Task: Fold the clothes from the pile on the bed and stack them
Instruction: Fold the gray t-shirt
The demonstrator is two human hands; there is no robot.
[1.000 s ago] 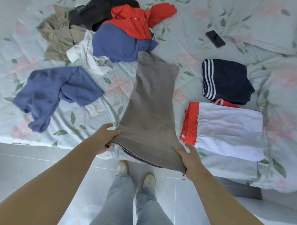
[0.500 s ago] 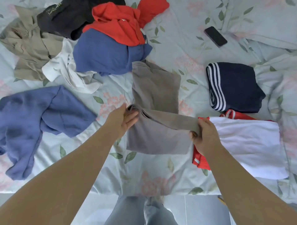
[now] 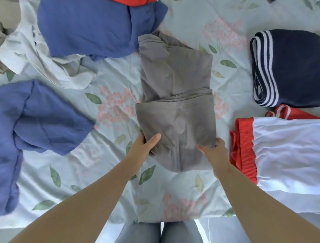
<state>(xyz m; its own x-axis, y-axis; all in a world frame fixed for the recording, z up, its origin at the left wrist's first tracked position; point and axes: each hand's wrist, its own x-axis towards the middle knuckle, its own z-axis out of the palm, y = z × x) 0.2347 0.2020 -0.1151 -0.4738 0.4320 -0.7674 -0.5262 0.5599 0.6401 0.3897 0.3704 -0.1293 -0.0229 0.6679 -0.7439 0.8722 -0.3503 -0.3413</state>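
The left hand [image 3: 146, 145] holds the near left edge of the grey garment [image 3: 174, 118]. Its thumb lies on top of the cloth and its fingers go under it. The right hand [image 3: 213, 150] grips the near right edge in the same way, with the thumb on top and the fingers curled around the border. Between the two hands the near part of the garment is doubled over, and its layered edges run across the middle. The far part lies flat on the bed [image 3: 112, 173], in the centre of the view.

The far end of the garment reaches the far blue cloth [image 3: 90, 27], which is crumpled and has a strip of red cloth [image 3: 131, 1] above it at the top edge. A white cloth [image 3: 43, 60] lies loose beside this blue one, on its left. The left blue cloth [image 3: 39, 118] is spread out, apart from the grey garment.

On the right are two folded pieces, near each other. The navy striped piece [image 3: 285, 67] is farther away, and the white and red shorts [image 3: 285, 152] lie just beside the right hand. At the bottom, grey trousers [image 3: 162, 232] show at the edge of the bed.
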